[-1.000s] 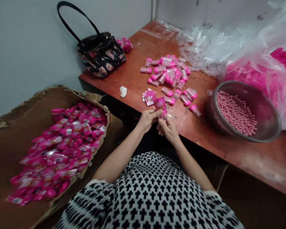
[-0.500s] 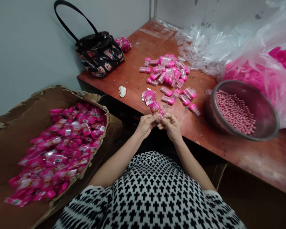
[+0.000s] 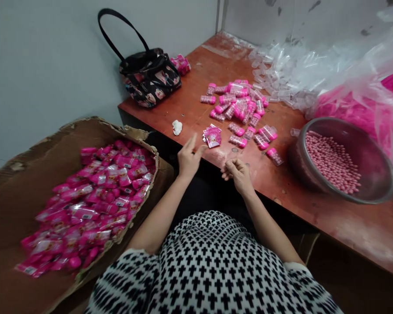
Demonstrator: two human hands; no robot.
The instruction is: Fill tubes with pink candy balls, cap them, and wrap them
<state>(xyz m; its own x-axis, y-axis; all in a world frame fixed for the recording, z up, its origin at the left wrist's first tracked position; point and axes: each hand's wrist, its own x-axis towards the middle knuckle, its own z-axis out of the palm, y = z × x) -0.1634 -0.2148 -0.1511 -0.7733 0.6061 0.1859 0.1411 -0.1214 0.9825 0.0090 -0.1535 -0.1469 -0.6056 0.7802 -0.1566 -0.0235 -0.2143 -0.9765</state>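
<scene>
My left hand (image 3: 189, 159) is over the table's front edge, thumb and fingers spread, with nothing in it. Just beyond it lies a small stack of pink printed sachets (image 3: 212, 137) on the table. To the right, my right hand (image 3: 238, 175) has its fingers curled together at the same edge; whether anything small is inside them is hidden. Past the sachets is a pile of clear little bottles with pink caps (image 3: 239, 102), filled with pink beads. Several of these bottles lie closer, near my right hand.
A cardboard box (image 3: 131, 134) full of pink wrapped packs (image 3: 98, 205) stands at left. On the reddish table (image 3: 196, 91) are a floral handbag (image 3: 150, 80), crumpled white tissue (image 3: 177, 127), empty clear tubes (image 3: 281, 78), a plastic bag of pink pieces (image 3: 350, 109) and a bowl (image 3: 373, 170) of pink beads (image 3: 332, 161).
The pink packet that both hands held is no longer seen in them. My left hand has moved left, away from my right, and opened. The whole view has shifted slightly.
</scene>
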